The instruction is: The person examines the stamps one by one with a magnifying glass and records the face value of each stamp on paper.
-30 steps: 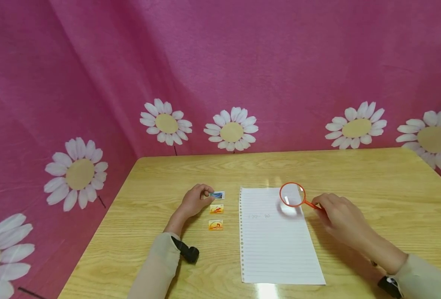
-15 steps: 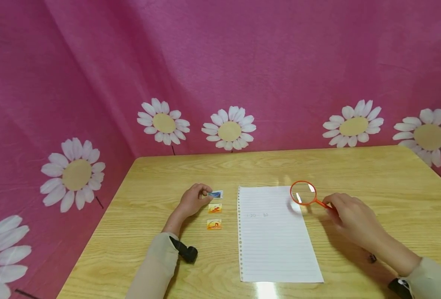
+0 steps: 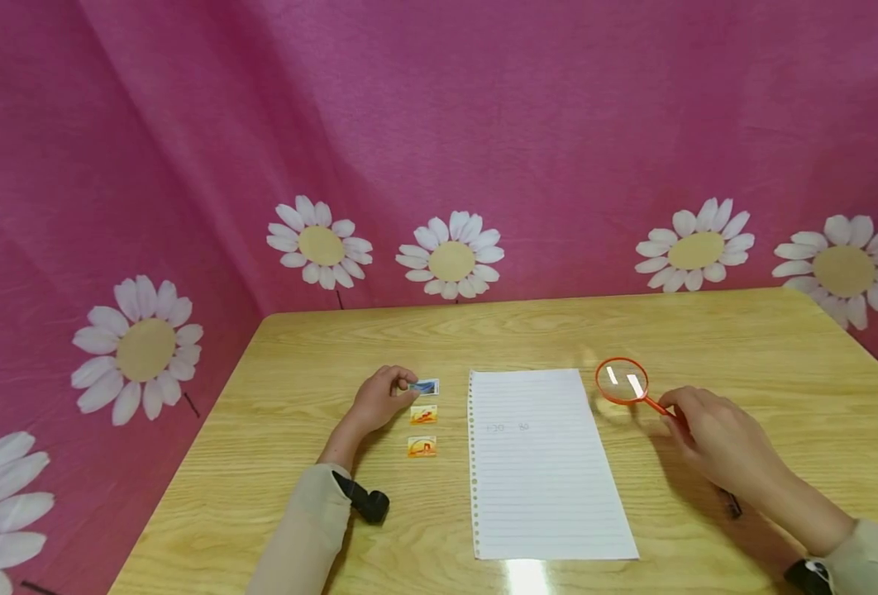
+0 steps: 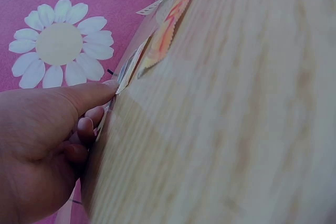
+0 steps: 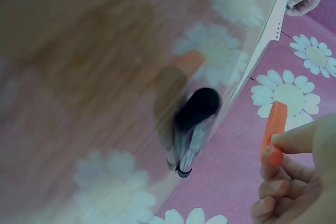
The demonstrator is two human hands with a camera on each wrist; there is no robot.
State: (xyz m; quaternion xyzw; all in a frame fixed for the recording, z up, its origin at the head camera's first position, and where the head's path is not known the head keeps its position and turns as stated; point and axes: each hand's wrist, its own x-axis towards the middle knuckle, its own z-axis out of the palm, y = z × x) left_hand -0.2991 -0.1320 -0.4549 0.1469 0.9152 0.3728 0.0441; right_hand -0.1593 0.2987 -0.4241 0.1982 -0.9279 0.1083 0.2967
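Low over the table, my right hand (image 3: 725,438) grips the orange-red handle (image 5: 276,124) of a round magnifying glass (image 3: 622,381). Its lens is just right of the lined paper's top right corner. My left hand (image 3: 379,401) pinches the left edge of a blue postage stamp (image 3: 427,387) between thumb and fingers. In the left wrist view the thumb lies at this stamp's edge and the other fingers are curled. Below the blue stamp, in a column, are two yellow-orange stamps, the nearer one (image 3: 422,446) and the middle one (image 3: 423,415).
A lined sheet of paper (image 3: 551,479) with faint handwritten figures lies between the hands. A pen with a black end (image 5: 197,111) lies on the wooden table (image 3: 379,330), partly under the right forearm in the head view. A pink flowered cloth (image 3: 543,124) hangs behind.
My right hand has carried the magnifying glass rightward, from above the paper to past its right edge. More of the pen now shows. The left hand keeps its place at the blue stamp.
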